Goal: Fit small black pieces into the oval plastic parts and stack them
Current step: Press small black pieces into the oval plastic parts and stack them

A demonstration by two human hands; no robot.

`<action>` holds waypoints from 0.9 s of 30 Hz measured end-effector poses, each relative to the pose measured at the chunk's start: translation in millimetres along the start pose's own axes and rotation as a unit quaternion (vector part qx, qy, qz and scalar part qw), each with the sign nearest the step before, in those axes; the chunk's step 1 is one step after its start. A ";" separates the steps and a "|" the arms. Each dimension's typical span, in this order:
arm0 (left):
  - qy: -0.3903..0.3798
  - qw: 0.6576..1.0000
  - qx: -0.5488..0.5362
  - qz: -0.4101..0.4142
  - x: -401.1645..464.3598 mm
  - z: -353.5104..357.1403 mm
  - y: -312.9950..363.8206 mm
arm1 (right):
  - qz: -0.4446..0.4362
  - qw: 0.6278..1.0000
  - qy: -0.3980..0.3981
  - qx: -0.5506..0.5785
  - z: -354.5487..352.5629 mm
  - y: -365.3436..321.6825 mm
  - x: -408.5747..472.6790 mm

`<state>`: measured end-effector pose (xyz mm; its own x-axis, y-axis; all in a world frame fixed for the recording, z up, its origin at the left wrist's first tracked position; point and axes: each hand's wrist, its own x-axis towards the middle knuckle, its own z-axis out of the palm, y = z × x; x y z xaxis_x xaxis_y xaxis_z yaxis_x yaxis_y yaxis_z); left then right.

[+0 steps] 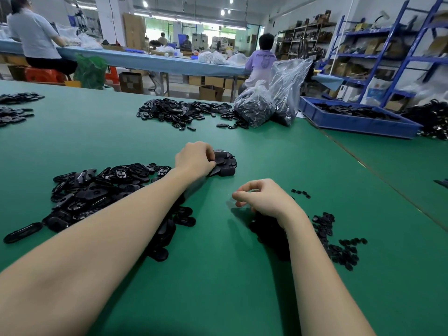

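Note:
A loose heap of black oval plastic parts (97, 190) lies on the green table (218, 275) at my left. My left hand (195, 157) reaches past it and pinches an oval part at the edge of a small stack of oval parts (225, 162). My right hand (263, 197) hovers with curled fingers over a scatter of small black pieces (337, 248); whether it holds a piece I cannot tell. My forearm hides part of that scatter.
A second heap of oval parts (179, 111) lies farther back, beside two clear bags of parts (271, 103). A blue bin (356, 120) stands at the right. More piles sit at the far left edge (14, 110). People sit at a long table behind.

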<state>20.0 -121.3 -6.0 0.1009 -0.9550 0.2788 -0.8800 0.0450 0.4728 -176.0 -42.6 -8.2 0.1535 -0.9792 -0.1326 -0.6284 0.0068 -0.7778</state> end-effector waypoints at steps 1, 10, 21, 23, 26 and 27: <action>0.002 1.000 -0.006 0.001 0.1 -0.4 0.7 | 0.000 1.000 0.000 0.000 -0.2 0.2 0.1; -0.038 0.990 -0.134 0.019 -34.1 -32.5 3.3 | -0.008 1.000 -0.005 -0.014 -1.4 -3.7 -0.8; -0.149 0.968 -0.191 0.062 -94.0 -56.6 -6.4 | -0.074 0.987 -0.056 -0.133 15.1 -24.7 -7.2; -0.151 0.972 -0.165 0.068 -96.7 -55.8 -7.9 | -0.098 0.982 -0.080 -0.138 20.4 -31.4 -9.4; -0.134 0.980 -0.128 0.077 -98.2 -53.4 -7.6 | -0.114 0.974 -0.117 -0.159 31.5 -41.0 -12.9; -0.134 0.980 -0.119 0.081 -98.4 -52.8 -7.2 | -0.116 0.971 -0.123 -0.170 34.9 -42.9 -13.3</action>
<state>40.9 -12.1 7.3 -0.1848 -0.9711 0.1509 -0.7382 0.2385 0.6310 -124.4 -22.7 5.5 0.4718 -0.8683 -0.1530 -0.7640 -0.3160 -0.5626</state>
